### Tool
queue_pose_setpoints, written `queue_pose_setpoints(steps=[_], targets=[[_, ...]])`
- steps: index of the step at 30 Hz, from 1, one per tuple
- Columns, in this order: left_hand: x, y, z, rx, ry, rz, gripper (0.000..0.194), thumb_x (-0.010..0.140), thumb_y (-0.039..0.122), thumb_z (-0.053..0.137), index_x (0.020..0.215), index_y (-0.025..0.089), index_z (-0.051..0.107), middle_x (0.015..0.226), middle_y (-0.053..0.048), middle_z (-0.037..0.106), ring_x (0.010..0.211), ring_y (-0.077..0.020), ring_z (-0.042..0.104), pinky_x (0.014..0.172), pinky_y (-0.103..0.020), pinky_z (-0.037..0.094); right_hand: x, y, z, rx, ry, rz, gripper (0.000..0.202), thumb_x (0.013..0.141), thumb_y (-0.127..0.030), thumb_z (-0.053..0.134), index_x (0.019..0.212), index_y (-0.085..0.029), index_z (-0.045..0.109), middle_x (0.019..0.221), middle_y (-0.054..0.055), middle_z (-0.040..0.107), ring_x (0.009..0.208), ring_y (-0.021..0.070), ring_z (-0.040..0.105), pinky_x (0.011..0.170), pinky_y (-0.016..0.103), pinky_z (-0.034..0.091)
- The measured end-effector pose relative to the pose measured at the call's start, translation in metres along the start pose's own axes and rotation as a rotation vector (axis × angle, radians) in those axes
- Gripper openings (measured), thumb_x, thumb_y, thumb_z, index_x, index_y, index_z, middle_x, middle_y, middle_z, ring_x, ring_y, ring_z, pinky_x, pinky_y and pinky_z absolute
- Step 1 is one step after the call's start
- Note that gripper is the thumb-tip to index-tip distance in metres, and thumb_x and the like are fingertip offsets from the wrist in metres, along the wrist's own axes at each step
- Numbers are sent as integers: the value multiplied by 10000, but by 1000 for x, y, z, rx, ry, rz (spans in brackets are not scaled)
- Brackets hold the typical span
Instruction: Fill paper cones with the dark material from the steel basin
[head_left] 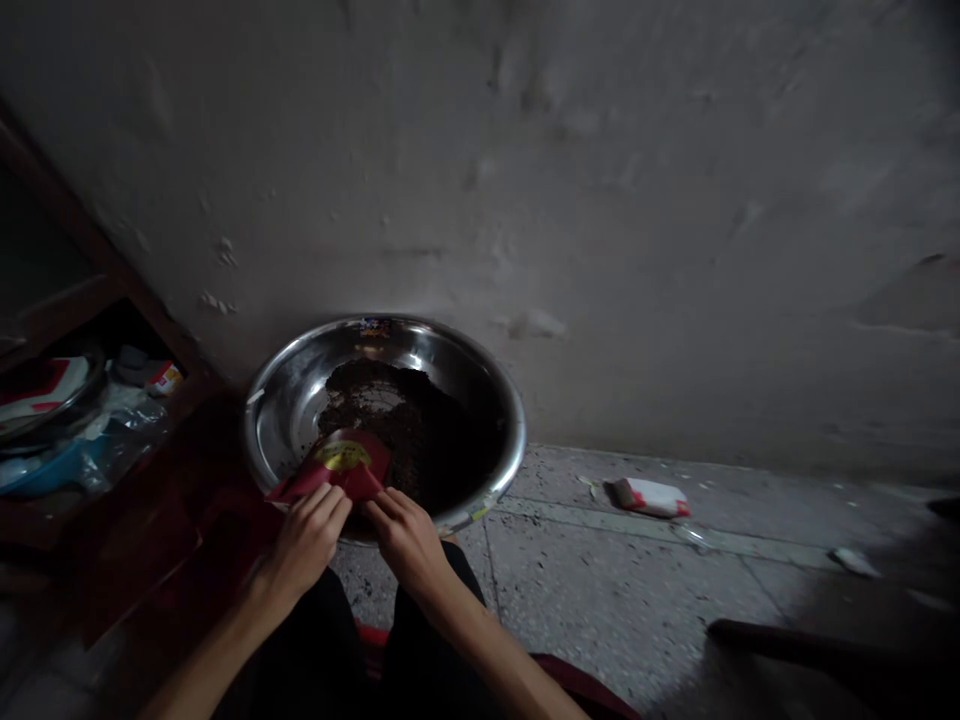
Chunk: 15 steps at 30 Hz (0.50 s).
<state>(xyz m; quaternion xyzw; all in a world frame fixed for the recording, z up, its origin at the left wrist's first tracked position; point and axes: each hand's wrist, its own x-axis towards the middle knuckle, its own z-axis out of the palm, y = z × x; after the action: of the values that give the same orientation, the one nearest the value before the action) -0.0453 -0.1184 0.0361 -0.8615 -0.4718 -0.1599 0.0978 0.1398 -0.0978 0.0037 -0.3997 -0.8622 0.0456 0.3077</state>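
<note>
A red pouch (367,452) with a yellow oval label lies over the near rim of a wide steel basin (510,420). My left hand (316,522) pinches the pouch's near edge on the left. Close beside it, my right hand (403,530) grips the same edge on the right, fingers pressed together. Dark, crumbly soil-like material (442,420) fills part of the basin, heaped toward the middle and right. The pouch's far end hangs over this material. I cannot tell what the pouch contains.
Behind the basin stands a grey, flaking wall (600,200). On the floor to the right lie a white and red packet (651,497) and a clear plastic piece (697,538). A cluttered shelf (82,420) holds a blue tub and plastic bags at left. Dark crumbs dot the tiles.
</note>
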Motion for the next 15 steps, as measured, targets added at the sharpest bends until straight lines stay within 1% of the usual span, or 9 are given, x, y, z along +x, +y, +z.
queue_pose_setpoints(steps=[2, 4, 6, 8, 10, 11, 13, 15], targets=[[6, -2, 1, -24, -4, -14, 299, 854, -58, 427, 844, 176, 613, 859, -53, 648, 861, -227, 612, 771, -350, 510, 2, 0, -5, -22, -28, 49, 201, 914, -27, 522, 917, -181, 650, 904, 49, 678, 827, 190, 586, 770, 293, 479], [11, -5, 1, -69, 15, -15, 300, 876, -47, 421, 809, 180, 607, 801, -44, 623, 814, -215, 598, 744, -333, 497, 5, 1, -15, -52, -97, 115, 215, 917, -31, 504, 946, -171, 663, 927, 69, 679, 865, 201, 590, 798, 301, 483], [15, -10, -2, -108, 40, 23, 283, 913, -10, 425, 846, 175, 629, 799, -50, 628, 803, -216, 594, 753, -338, 492, 12, 4, -26, -73, -198, 139, 253, 924, -30, 472, 990, -167, 674, 917, 76, 680, 892, 205, 596, 824, 307, 485], [17, -17, -7, -131, 25, 65, 243, 950, 55, 440, 916, 168, 653, 835, -66, 652, 818, -230, 600, 772, -357, 492, 18, 8, -35, -65, -297, 103, 274, 948, -56, 450, 1099, -151, 658, 967, 85, 683, 927, 202, 600, 874, 310, 483], [16, -26, -14, -132, 8, 63, 240, 961, 94, 435, 971, 171, 662, 875, -80, 673, 847, -248, 610, 786, -372, 490, 23, 12, -41, -130, -338, 154, 256, 966, -82, 439, 1117, -113, 643, 1000, 111, 677, 965, 213, 603, 894, 319, 481], [14, -30, -17, -137, 14, 49, 245, 954, 96, 431, 952, 177, 662, 881, -81, 678, 849, -251, 614, 785, -373, 489, 24, 14, -42, -156, -357, 164, 245, 972, -99, 448, 1131, -103, 634, 1016, 120, 674, 975, 216, 605, 893, 321, 483], [9, -37, -23, -123, -21, 16, 253, 931, 82, 427, 908, 182, 658, 882, -83, 682, 868, -255, 624, 801, -373, 490, 25, 17, -46, -178, -403, 136, 262, 977, -115, 463, 1192, -93, 611, 1047, 129, 672, 985, 220, 609, 884, 326, 488], [5, -39, -26, -80, -52, -10, 265, 908, 63, 421, 887, 178, 659, 877, -84, 685, 886, -257, 633, 810, -372, 493, 24, 19, -50, -168, -441, 66, 319, 975, -101, 470, 1275, -96, 577, 1101, 136, 673, 1015, 219, 607, 886, 330, 489]])
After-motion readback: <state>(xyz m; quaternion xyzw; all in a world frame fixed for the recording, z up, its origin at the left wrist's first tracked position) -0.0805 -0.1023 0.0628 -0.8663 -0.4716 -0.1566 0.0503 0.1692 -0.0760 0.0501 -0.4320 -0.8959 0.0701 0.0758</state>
